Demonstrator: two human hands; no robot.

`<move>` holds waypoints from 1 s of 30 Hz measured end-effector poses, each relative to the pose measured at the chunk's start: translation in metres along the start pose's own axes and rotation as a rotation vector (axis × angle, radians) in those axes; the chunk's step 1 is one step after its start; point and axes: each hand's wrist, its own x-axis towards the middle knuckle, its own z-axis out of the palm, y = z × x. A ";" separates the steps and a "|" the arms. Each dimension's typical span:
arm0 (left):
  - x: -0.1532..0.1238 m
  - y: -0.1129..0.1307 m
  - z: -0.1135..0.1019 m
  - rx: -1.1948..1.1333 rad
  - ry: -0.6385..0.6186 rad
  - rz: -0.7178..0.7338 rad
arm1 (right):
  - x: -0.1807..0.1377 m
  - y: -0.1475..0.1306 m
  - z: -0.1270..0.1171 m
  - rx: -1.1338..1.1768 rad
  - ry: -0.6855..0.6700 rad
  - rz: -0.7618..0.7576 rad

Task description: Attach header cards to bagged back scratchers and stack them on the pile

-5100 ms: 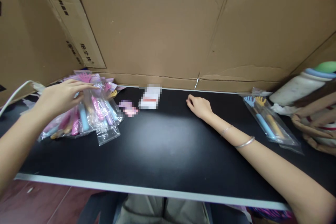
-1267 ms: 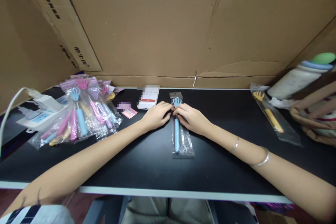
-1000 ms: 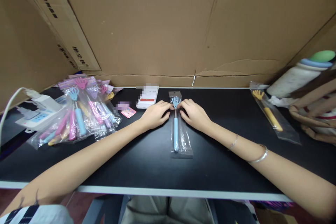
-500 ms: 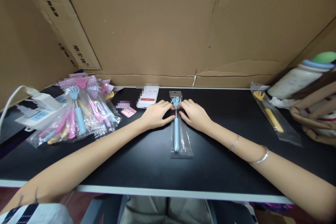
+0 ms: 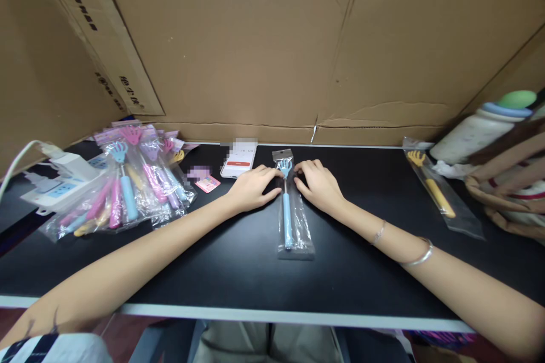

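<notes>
A blue back scratcher (image 5: 286, 215) with a hand-shaped head lies in a clear plastic bag (image 5: 301, 235) on the black table, its head toward the back wall. On its left rests my left hand (image 5: 254, 188), fingers stretched out and thumb apart; the fingertips reach the bag's left edge by the scratcher's head. To the right is my right hand (image 5: 319, 184), open with bent fingers, its tips close beside the bag. Whether they touch it I cannot tell. Neither hand grips anything.
Several bagged back scratchers (image 5: 128, 181) are piled at the left beside a power strip (image 5: 63, 187). A phone (image 5: 239, 160) and a small pink card (image 5: 208, 183) lie at the back. Rightward are a bagged yellow back scratcher (image 5: 438, 195), a bottle (image 5: 474, 130) and a brown bag (image 5: 502, 181).
My right hand has drawn slightly away to the right from the bagged blue back scratcher, releasing the bag's upper part. My left hand stays nearly in place. The view has shifted a little.
</notes>
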 end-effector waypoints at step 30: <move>-0.001 -0.007 0.003 -0.245 0.011 -0.013 | 0.000 0.006 0.000 0.554 -0.058 -0.204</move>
